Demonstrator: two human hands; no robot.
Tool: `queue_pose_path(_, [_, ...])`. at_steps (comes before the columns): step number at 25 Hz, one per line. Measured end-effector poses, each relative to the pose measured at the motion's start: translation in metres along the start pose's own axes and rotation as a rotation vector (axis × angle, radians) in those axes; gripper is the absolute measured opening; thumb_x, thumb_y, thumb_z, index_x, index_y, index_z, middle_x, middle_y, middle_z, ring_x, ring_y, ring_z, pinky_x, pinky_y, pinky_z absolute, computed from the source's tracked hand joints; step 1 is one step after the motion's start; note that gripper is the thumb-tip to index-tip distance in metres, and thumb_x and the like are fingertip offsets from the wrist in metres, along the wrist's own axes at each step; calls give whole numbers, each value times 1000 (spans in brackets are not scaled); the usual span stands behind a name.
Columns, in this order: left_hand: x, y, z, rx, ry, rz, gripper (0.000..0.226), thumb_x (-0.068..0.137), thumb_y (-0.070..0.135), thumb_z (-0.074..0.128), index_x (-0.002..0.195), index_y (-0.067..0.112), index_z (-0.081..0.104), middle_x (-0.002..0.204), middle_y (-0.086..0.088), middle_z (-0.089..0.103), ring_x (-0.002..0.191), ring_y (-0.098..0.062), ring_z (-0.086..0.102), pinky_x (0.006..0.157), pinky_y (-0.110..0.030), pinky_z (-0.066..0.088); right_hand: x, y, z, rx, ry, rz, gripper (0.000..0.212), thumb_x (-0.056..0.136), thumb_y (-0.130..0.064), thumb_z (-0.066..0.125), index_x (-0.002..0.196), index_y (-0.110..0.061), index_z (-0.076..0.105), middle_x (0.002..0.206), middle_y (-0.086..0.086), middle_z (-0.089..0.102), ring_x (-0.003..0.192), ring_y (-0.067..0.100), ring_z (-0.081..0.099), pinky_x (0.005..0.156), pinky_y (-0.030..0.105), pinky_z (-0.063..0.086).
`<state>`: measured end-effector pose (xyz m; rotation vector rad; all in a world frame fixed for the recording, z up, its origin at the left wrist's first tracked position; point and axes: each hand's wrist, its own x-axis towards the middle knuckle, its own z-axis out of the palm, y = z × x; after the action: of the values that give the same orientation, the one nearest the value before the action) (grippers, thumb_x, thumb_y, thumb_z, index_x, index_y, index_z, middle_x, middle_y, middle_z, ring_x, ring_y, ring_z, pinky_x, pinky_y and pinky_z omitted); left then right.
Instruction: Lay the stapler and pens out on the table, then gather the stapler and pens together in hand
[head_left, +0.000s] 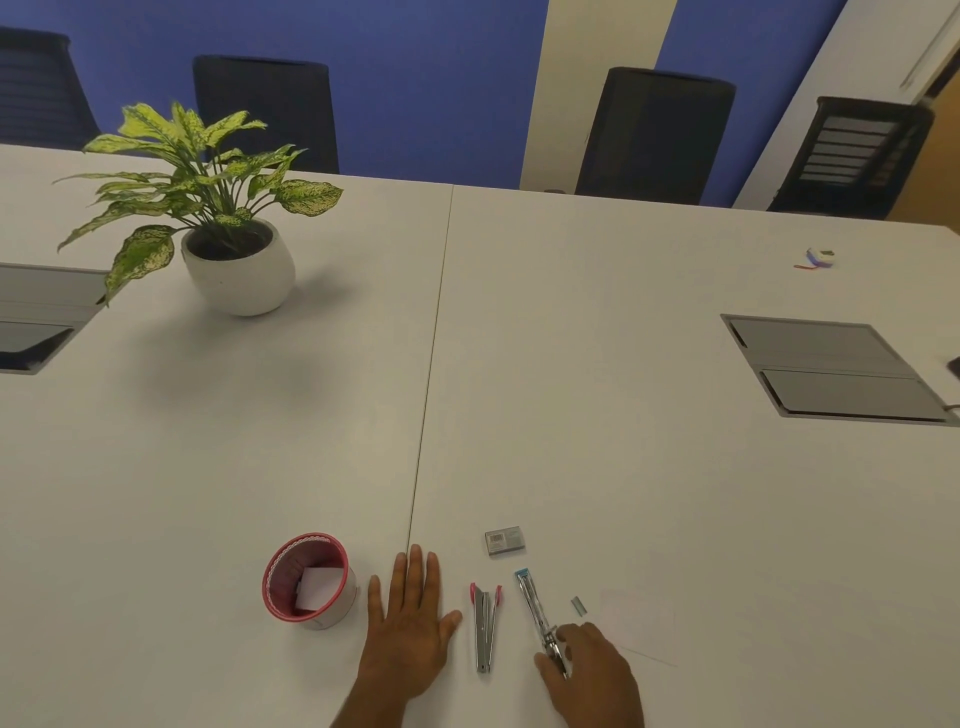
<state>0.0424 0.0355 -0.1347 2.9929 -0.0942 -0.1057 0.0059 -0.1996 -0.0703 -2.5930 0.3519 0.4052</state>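
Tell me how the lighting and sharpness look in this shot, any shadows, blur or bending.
Head view: soft, even light; the potted plant casts a diffuse shadow on the table toward the camera. Wide-angle bending curves the table's far edge. The right hand, gripping the metal stapler part, looks slightly soft; the flat left hand is clearer.

Your left hand (410, 621) lies flat, palm down, fingers straight and close together, pointing away from you, with the thumb spread out to the right. Its wrist and forearm run back toward you and leave the picture at the lower edge. Your right hand (589, 667) sits to the right of it, well apart, knuckles up, its fingers curled in a grip at the near end of a slim metal stapler part (537, 616). Its forearm drops out at the lower edge too.
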Motion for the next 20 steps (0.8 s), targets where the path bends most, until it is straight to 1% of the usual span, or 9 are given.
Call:
queue_pose_path(4, [1, -4, -4, -27, -50, 24, 68, 96, 53, 6, 155, 18, 5, 164, -2, -7, 151, -17, -15, 116, -44, -5, 0, -5, -1, 28, 43, 30, 22, 80, -40, 64, 97, -27, 70, 77, -7, 44, 94, 21, 65, 72, 24, 39])
queue_pose_path(7, [0, -8, -15, -103, -175, 4, 64, 97, 46, 10, 152, 17, 25, 163, -8, 17, 149, -12, -19, 116, -36, -14, -3, -7, -8, 80, 78, 54, 16, 78, -35, 69, 92, -27, 72, 72, -7, 46, 85, 17, 62, 71, 22, 36])
queue_pose_path(9, [0, -4, -25, -213, -96, 19, 74, 88, 51, 12, 153, 16, 23, 163, -8, 15, 148, -9, -19, 115, -28, -17, -7, -10, -14, 117, 105, 30, 12, 75, -31, 73, 87, -29, 74, 69, -8, 50, 81, 16, 63, 71, 23, 38])
queue_pose_path(10, [-4, 0, -34, -345, -133, -7, 74, 89, 52, 13, 154, 19, 19, 164, -5, 11, 150, -11, -12, 116, -28, -14, -10, -11, -18, 130, 116, 13, 9, 73, -30, 75, 81, -33, 73, 68, -9, 53, 74, 12, 62, 70, 23, 40])
queue_pose_path(12, [-13, 15, -51, -607, -109, -64, 61, 95, 48, 35, 151, 22, 29, 159, 0, 27, 150, -14, 12, 120, -27, 4, -15, -13, -26, 182, 130, 2, 29, 69, -28, 79, 65, -50, 61, 66, -9, 61, 57, -3, 54, 65, 22, 43])
queue_pose_path(13, [-20, 24, -63, -742, -48, -108, 53, 96, 41, 48, 146, 26, 37, 152, 4, 39, 145, -13, 26, 118, -25, 17, -17, -14, -30, 212, 144, -10, 38, 67, -27, 81, 59, -54, 55, 76, -16, 65, 54, -4, 54, 63, 21, 43])
queue_pose_path(15, [-35, 45, -88, -1046, 1, -245, 43, 93, 27, 63, 133, 32, 50, 131, 10, 60, 128, -10, 50, 105, -23, 37, -24, -18, -40, 283, 158, -57, 42, 65, -25, 82, 56, -57, 57, 89, -33, 61, 58, -4, 56, 60, 19, 44])
queue_pose_path(17, [-43, 64, -108, -1426, -80, -452, 37, 91, 18, 65, 127, 25, 56, 113, 5, 71, 114, -16, 62, 91, -28, 48, -35, -25, -52, 325, 139, -116, 45, 66, -24, 82, 64, -63, 60, 89, -33, 63, 64, 0, 59, 59, 12, 44])
queue_pose_path(20, [-48, 81, -132, -1866, -235, -642, 30, 93, 21, 62, 122, 22, 59, 113, -9, 72, 107, -30, 68, 85, -41, 56, -51, -36, -69, 350, 94, -206, 44, 68, -25, 82, 73, -64, 63, 87, -28, 65, 76, 2, 64, 61, 11, 50])
